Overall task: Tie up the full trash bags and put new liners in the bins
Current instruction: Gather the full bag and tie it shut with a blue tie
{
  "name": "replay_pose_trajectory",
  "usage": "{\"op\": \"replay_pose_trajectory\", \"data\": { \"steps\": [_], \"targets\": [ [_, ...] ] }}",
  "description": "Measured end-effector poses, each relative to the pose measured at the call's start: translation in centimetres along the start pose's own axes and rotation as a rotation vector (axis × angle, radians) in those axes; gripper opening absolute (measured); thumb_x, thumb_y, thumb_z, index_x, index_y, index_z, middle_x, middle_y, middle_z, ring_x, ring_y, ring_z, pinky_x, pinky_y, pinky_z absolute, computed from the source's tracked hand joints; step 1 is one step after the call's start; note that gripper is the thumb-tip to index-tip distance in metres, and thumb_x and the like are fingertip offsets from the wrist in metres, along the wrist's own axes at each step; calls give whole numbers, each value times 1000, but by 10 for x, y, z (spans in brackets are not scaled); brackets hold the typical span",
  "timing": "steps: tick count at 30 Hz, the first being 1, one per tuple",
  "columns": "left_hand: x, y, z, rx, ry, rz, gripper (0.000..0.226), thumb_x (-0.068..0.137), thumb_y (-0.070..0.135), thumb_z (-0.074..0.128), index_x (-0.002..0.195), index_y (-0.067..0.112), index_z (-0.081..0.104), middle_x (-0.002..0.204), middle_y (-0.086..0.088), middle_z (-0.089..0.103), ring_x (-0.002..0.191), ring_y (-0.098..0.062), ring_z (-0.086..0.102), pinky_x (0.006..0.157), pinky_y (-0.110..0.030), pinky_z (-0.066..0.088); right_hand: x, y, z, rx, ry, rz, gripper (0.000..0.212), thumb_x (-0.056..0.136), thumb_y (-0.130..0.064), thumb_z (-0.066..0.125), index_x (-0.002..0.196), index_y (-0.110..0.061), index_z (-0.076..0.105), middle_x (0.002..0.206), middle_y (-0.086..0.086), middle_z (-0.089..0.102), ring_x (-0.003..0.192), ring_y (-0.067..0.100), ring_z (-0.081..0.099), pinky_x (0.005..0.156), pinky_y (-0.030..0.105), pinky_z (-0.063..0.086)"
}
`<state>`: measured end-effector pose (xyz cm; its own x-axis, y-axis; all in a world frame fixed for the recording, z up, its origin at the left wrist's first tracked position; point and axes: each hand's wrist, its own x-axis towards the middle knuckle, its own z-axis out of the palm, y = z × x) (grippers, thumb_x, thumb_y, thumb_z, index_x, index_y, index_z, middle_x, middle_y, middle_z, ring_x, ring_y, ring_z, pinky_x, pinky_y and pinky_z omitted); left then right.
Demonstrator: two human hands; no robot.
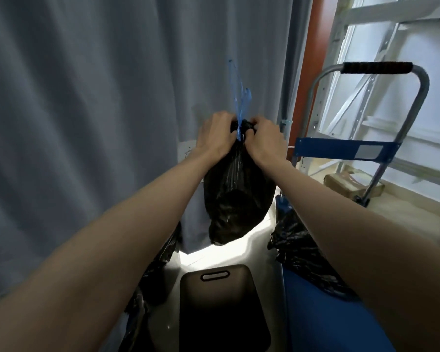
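Item: black trash bag (235, 199), full, held up in the air in front of a grey curtain (99, 97), above a dark bin (221, 308) with a slotted lid. Its neck is gathered tight between our two hands.

Left hand (217, 134): fingers curled round the left side of the bag's neck, gripping it.

Right hand (263, 138): fingers curled round the right side of the neck, thumb tucked in at the knot.

Blue drawstring (240, 100): two thin tails rising from between our hands, standing upright against the curtain.

Other items: crumpled black bag (300, 245) to the right, resting by a blue bin (323, 313); more black plastic (158, 270) to the left of the dark bin; a hand trolley (381, 68) with a padded handle, further right.

Step in hand, as we judge it: tying off the full bag, with the knot being cinched at the neck.

Next move calls for: pulling the blue tails snug so the knot holds, then setting the bag aside. No fresh liner is visible, so one must be found for the bin.
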<state>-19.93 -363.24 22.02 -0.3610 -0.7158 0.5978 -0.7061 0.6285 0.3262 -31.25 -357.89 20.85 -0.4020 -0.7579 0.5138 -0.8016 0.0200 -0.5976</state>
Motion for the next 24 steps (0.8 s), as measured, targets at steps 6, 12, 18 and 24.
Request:
{"op": "replay_pose_trajectory", "data": {
  "steps": [6, 12, 18, 24],
  "targets": [
    [-36, -57, 102, 22, -151, 2, 7, 82, 8, 59, 84, 13, 64, 86, 0, 57, 77, -21, 53, 65, -34, 44, -22, 78, 89, -27, -198, 133, 19, 92, -20, 50, 101, -6, 59, 99, 15, 63, 91, 36, 61, 68, 35, 42],
    [-86, -99, 198, 39, -412, -54, 13, 84, 16, 54, 89, 9, 64, 93, -10, 56, 84, -33, 58, 67, -40, 47, -56, 153, 156, -1, -436, 276, 17, 87, -21, 63, 85, -5, 57, 89, 15, 62, 83, 30, 61, 69, 34, 46],
    [-118, -115, 239, -52, -379, -135, 26, 83, 19, 66, 107, 11, 59, 109, -9, 56, 93, -35, 60, 75, -43, 48, -75, 191, 174, 65, -469, 325, 13, 87, -22, 62, 87, -11, 55, 87, 8, 60, 79, 24, 54, 69, 30, 43],
    [-150, -113, 236, -49, -325, -230, 31, 79, 46, 61, 86, 19, 46, 85, 5, 52, 77, -26, 54, 63, -33, 38, -91, 225, 178, -70, -573, 275, 37, 90, -9, 50, 126, -15, 57, 124, 16, 57, 109, 35, 59, 83, 35, 49]
  ]
}}
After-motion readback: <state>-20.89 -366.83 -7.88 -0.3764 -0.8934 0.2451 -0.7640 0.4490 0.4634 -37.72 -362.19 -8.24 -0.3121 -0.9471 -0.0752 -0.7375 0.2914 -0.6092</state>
